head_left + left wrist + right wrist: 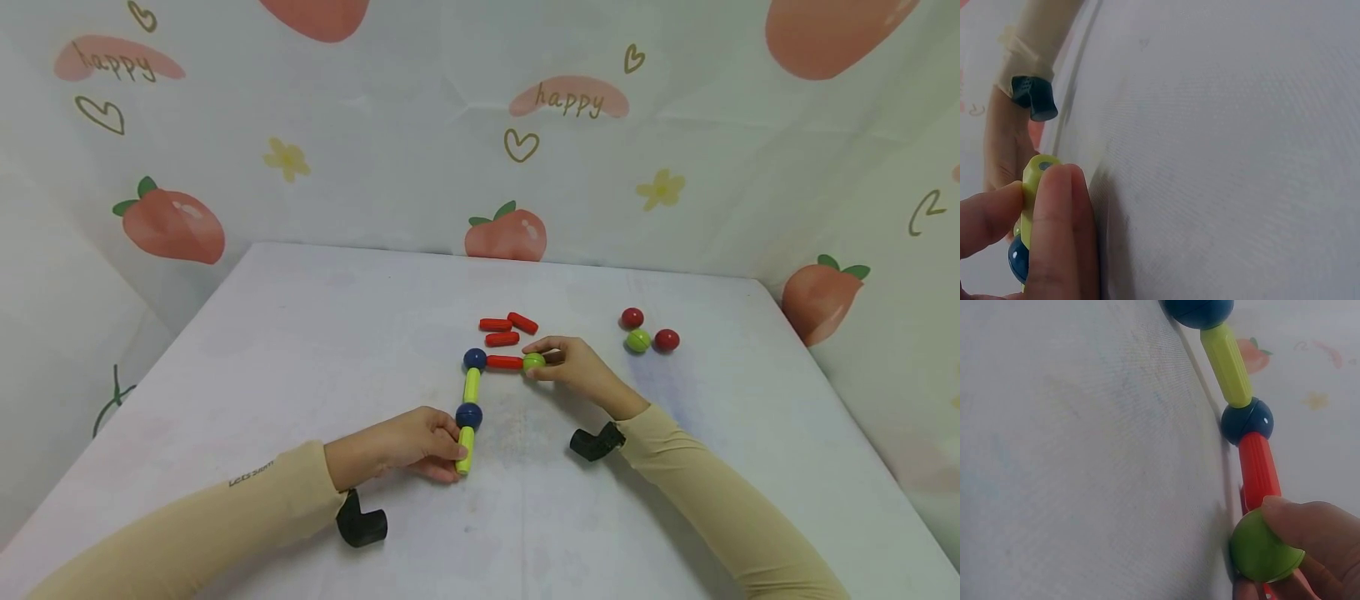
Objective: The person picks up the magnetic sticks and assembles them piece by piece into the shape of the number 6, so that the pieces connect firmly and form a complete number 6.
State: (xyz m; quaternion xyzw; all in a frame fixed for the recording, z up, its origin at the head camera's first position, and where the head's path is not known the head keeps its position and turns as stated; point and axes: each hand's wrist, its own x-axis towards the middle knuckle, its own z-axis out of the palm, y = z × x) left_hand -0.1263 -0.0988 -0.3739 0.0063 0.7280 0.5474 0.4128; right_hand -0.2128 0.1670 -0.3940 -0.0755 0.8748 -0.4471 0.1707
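Observation:
A joined chain of balls and rods lies on the table. From its near end run a yellow-green rod (466, 451), a blue ball (468, 415), a second yellow-green rod (472, 385), another blue ball (475, 359), a red rod (505, 362) and a green ball (533, 362). With thumb and fingers my left hand (422, 442) pinches the near yellow-green rod, whose flat end (1044, 165) shows in the left wrist view. On the far right end, my right hand (577, 368) grips the green ball (1264, 547) between thumb and fingers.
Several loose pieces lie beyond: three red rods (502, 338) behind the chain, and two red balls (667, 340) with a green ball (638, 341) at the right. A fruit-printed cloth (390, 167) hangs behind the table (337, 333). Black camera mounts (363, 523) project from both wrists.

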